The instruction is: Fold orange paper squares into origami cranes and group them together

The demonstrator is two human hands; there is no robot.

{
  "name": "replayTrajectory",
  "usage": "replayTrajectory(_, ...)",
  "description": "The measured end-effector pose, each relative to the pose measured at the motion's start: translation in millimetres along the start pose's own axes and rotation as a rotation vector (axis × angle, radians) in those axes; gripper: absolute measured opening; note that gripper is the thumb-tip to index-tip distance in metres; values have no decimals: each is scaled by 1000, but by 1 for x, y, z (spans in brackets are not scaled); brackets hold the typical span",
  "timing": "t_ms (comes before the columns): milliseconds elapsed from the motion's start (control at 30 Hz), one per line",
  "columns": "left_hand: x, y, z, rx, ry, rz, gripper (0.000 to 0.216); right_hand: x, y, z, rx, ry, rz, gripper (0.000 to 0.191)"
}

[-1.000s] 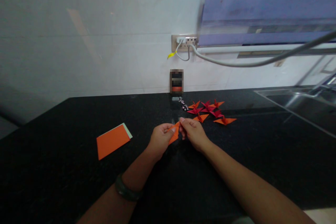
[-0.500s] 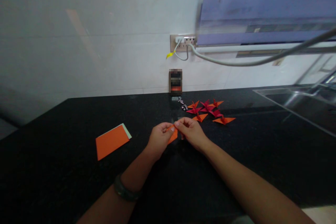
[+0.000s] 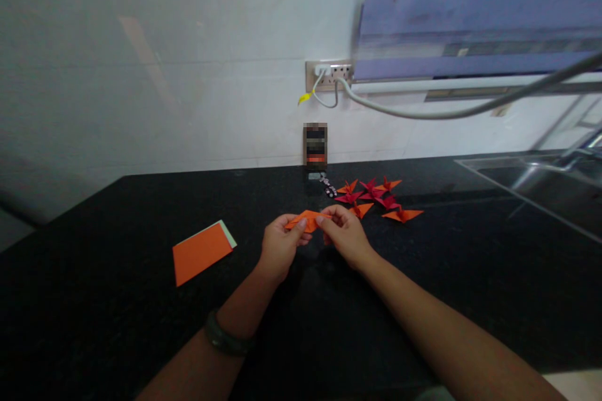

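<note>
Left hand: my left hand (image 3: 277,247) pinches the paper's left part, thumb on top and the other fingers curled behind and below it.
Right hand: my right hand (image 3: 348,238) nips the right end between thumb and fingertips, the remaining fingers bent in.
Orange folded paper: this small folded piece (image 3: 309,219) spans the gap between my two hands, over the dark countertop (image 3: 324,344), with a raised point along its far edge.
Bangle: a dark green bangle (image 3: 226,337) circles my left wrist.
Paper cranes: red and orange folded cranes (image 3: 388,202) sit clustered just past my right hand, their wings spread.
Flat sheets: an orange sheet (image 3: 202,255) lies to my left, a pale green one (image 3: 229,234) peeking out beneath it.
Upright device: a blurred dark device (image 3: 315,145) stands by the wall (image 3: 211,113), a flowered strap (image 3: 328,188) trailing from near its foot towards the cranes.
Socket: the wall socket (image 3: 347,71) holds a white plug (image 3: 322,69); a yellow tag (image 3: 305,98) hangs on the thin cord.
Far right: a metal sink (image 3: 475,166) is set into the counter.
</note>
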State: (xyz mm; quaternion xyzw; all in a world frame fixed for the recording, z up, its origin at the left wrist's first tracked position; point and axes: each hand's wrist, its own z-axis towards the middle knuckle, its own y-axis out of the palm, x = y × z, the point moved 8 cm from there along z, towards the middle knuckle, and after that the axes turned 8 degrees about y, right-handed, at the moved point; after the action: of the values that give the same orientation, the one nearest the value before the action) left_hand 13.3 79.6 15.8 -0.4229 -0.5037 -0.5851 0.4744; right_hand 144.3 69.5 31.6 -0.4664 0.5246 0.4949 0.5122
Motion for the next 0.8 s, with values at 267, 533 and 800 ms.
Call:
replayTrajectory(267, 0, 9, -5, -60, -72, -138, 29, 4, 1, 1, 1, 14, 1, 24)
replayTrajectory(533, 5, -3, 2, 8, 24, -39, 21, 4, 8, -3, -57, 50, 34, 21)
replayTrajectory(800, 21, -2, 3, -52, 153, 187, 18, -2, 4, -3, 3, -57, -91, 20)
